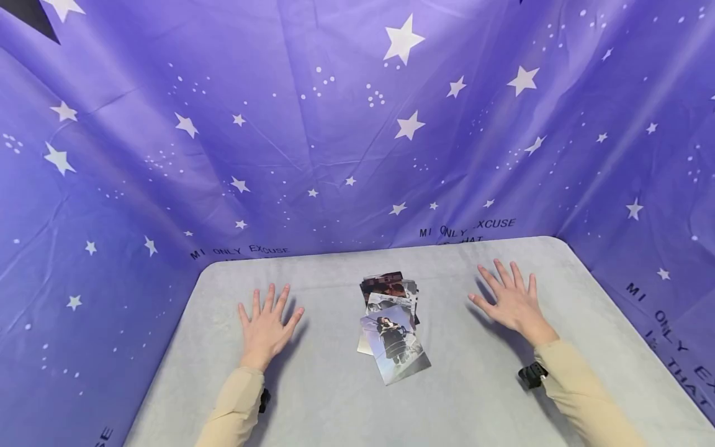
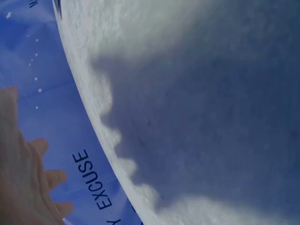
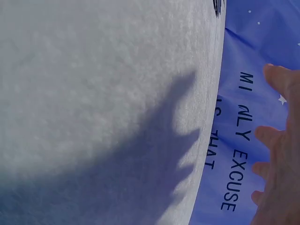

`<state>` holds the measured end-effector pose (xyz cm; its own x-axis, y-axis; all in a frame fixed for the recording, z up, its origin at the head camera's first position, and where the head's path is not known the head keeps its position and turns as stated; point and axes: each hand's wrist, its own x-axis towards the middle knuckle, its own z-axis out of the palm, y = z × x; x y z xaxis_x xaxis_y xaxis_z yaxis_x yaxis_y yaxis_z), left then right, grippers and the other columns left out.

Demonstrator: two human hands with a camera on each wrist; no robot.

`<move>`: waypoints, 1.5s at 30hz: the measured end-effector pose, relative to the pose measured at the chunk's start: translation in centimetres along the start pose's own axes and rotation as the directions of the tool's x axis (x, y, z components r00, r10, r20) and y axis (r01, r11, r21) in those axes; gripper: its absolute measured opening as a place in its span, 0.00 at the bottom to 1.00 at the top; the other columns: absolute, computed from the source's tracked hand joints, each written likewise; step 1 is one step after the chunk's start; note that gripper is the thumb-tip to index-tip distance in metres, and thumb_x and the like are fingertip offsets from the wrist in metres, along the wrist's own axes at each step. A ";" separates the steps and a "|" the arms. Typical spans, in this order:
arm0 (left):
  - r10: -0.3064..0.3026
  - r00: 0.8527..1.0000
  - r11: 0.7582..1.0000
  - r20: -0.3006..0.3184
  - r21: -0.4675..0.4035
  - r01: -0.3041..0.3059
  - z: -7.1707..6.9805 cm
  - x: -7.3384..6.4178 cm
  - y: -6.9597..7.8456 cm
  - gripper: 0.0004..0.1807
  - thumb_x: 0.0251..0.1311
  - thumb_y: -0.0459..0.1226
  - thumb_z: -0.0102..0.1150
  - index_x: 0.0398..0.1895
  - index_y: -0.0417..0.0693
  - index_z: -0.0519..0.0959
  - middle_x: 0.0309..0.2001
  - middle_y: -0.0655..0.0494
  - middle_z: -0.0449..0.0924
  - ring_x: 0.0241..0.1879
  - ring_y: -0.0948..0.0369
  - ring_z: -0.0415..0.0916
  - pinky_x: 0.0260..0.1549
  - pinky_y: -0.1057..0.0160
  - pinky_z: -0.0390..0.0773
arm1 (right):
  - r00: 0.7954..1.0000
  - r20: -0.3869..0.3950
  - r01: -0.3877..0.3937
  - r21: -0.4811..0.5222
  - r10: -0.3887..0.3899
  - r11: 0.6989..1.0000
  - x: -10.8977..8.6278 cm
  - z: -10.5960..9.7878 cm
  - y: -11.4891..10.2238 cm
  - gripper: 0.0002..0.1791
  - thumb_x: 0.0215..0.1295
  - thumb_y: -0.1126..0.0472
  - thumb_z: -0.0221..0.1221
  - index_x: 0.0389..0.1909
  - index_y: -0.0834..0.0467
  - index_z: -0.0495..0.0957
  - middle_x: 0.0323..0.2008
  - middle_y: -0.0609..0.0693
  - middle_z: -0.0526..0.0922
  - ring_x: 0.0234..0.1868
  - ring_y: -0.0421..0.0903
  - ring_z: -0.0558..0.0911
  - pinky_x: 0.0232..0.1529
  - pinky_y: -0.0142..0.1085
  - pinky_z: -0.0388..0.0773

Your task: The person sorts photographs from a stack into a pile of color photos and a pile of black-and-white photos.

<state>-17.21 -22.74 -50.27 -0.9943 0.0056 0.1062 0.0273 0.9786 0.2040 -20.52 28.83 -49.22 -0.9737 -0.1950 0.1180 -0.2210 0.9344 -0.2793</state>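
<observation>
A loose pile of picture cards (image 1: 395, 347) lies near the middle of the table, overlapping in a slanted stack. The top card shows a dark-clothed figure on a pale purple ground; darker cards (image 1: 385, 285) stick out at the far end. To the left of the pile, my left hand (image 1: 267, 329) is held palm down with fingers spread, holding nothing. On the other side my right hand (image 1: 515, 305) is likewise spread and holds nothing. Both wrist views show the fingers extended above the table, with a hand's shadow on its surface.
The table (image 1: 329, 410) has a pale grey cloth-like top with rounded far corners. Purple curtains (image 1: 335, 143) with white stars and black lettering hang close behind it and along both sides. A black wrist device (image 1: 532, 375) sits at the right sleeve.
</observation>
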 end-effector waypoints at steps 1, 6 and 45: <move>0.001 1.000 1.000 0.002 -0.003 0.000 0.1 -0.1 0.1 0.42 0.64 0.67 0.35 0.76 0.58 0.54 0.75 0.45 0.49 0.72 0.40 0.33 0.61 0.32 0.28 | 1.000 -0.002 0.001 -0.001 -0.001 1.000 0.0 0.0 0.0 0.44 0.66 0.32 0.47 0.74 0.55 0.55 0.74 0.64 0.45 0.71 0.68 0.36 0.60 0.67 0.21; 0.017 1.000 1.000 0.006 0.002 -0.017 0.7 -0.4 0.8 0.42 0.64 0.67 0.36 0.76 0.58 0.54 0.74 0.46 0.49 0.73 0.41 0.33 0.62 0.32 0.30 | 1.000 -0.003 0.009 0.007 -0.009 1.000 -0.2 0.3 -0.1 0.44 0.66 0.33 0.47 0.75 0.54 0.54 0.74 0.64 0.45 0.72 0.68 0.35 0.60 0.68 0.22; 0.188 0.977 0.978 0.104 -0.114 -0.176 3.5 -2.3 8.6 0.40 0.64 0.66 0.38 0.75 0.60 0.58 0.72 0.45 0.57 0.69 0.38 0.49 0.64 0.35 0.41 | 0.979 0.011 0.202 0.126 -0.205 0.971 -0.7 4.6 -7.5 0.41 0.66 0.38 0.53 0.73 0.56 0.58 0.67 0.64 0.61 0.62 0.66 0.64 0.54 0.61 0.63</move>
<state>-15.05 -13.62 -52.14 -0.9767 0.2109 0.0404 0.2134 0.9325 0.2915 -18.45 20.61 -51.58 -0.9082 -0.3859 0.1618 -0.4184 0.8305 -0.3676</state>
